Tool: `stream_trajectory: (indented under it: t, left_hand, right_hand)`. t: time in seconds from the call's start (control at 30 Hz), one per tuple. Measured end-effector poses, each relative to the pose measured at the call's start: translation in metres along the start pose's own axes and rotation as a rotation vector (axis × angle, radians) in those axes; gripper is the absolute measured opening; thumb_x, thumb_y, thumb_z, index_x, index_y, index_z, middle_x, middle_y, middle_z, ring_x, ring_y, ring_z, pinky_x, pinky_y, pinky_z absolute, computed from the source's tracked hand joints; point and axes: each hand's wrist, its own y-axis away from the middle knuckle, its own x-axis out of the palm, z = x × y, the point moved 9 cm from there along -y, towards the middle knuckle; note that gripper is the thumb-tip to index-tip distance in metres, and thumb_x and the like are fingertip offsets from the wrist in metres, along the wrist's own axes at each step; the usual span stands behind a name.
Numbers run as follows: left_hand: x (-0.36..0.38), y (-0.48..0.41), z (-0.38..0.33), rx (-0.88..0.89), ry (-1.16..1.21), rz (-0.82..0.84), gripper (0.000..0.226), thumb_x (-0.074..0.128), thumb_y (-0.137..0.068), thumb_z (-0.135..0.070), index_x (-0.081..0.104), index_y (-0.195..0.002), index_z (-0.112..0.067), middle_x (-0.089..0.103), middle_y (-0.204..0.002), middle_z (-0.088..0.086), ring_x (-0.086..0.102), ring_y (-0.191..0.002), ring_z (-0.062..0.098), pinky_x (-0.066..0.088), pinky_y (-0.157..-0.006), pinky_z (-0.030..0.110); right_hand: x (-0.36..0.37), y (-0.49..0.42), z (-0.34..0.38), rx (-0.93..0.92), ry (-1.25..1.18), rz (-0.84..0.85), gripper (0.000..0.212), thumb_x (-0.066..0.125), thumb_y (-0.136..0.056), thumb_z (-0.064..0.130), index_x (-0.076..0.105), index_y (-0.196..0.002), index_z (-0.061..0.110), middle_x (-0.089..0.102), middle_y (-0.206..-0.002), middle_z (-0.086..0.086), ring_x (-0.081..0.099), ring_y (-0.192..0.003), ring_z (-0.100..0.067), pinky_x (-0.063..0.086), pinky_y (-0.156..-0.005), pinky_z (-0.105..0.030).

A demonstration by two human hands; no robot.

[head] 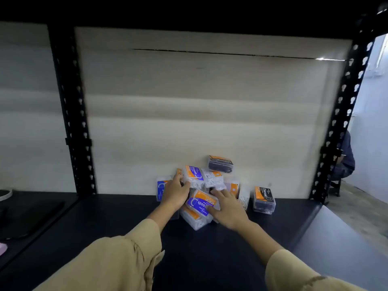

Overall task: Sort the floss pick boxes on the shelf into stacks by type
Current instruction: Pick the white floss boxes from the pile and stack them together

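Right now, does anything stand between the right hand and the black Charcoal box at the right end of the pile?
Yes. A clear box of white picks stands between the right hand and the Charcoal box. The hand could likely pass over it.

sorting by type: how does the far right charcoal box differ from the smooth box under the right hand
The charcoal box has a black and orange label; the smooth box a blue and orange one. The charcoal box sits apart, untouched; the smooth box lies tilted in the pile under the right hand. Both are clear plastic.
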Motion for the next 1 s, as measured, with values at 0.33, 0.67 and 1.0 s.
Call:
stream_trajectory:
  t: [0.33, 0.67, 1.0]
  left_hand:
    - [0.007, -0.014, 0.004, -0.104, 0.117, -0.109, 0.041, 0.052, -0.093, -0.031, 0.044, -0.128, -0.012, 0.060, -0.121, 0.011, 0.063, -0.100, 0.025, 0.049, -0.070, 0.029]
    - [0.000, -0.003, 0.024, -0.250, 0.473, -0.120, 0.034, 0.060, -0.085, -0.018, 0.050, -0.116, -0.009, 0.067, -0.100, 0.013, 0.067, -0.072, 0.022, 0.056, -0.063, 0.030]
    - [-0.014, 0.058, 0.073, -0.347, 0.810, 0.019, 0.016, 0.051, -0.084, 0.003, 0.054, -0.097, -0.005, 0.066, -0.092, 0.017, 0.067, -0.080, 0.027, 0.053, -0.068, 0.029]
  right_hand:
    - [0.004, 0.004, 0.004, -0.059, 0.173, 0.001, 0.088, 0.060, -0.069, 0.067, 0.026, -0.141, 0.030, 0.044, -0.132, 0.003, 0.038, -0.123, -0.017, 0.031, -0.107, -0.038]
    - [0.002, 0.014, 0.009, -0.071, 0.030, -0.013, 0.073, 0.068, -0.071, 0.050, 0.039, -0.132, 0.021, 0.048, -0.122, 0.000, 0.044, -0.115, -0.017, 0.041, -0.094, -0.031]
    - [0.016, 0.058, 0.011, -0.122, -0.185, 0.009, 0.071, 0.074, -0.068, 0.043, 0.044, -0.129, 0.021, 0.050, -0.122, 0.005, 0.048, -0.109, -0.008, 0.043, -0.093, -0.022]
